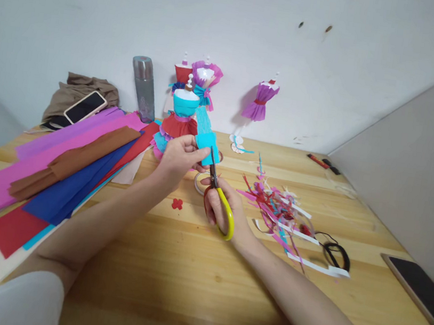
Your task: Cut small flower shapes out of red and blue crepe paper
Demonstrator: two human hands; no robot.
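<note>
Between the thumb and fingers of my left hand [180,160] is a folded piece of light-blue crepe paper [205,145], with a paler strip rising from its top. My right hand [224,204] is closed on yellow-handled scissors [227,215], whose dark blades point up and lie against the right part of the blue paper. Just behind my left hand stands a small mannequin [185,105] in a blue top and a layered red, blue and pink skirt. A small red paper flower [177,204] lies on the wooden table [136,275] below my hands.
Crepe paper sheets [73,174] spread over the left side. Behind them are a phone [86,107], brown cloth [86,87] and a bottle [144,89]. More dressed mannequins, one purple [261,101], stand by the wall. Paper scraps [279,206], a black band [336,255] and another phone [417,290] lie right.
</note>
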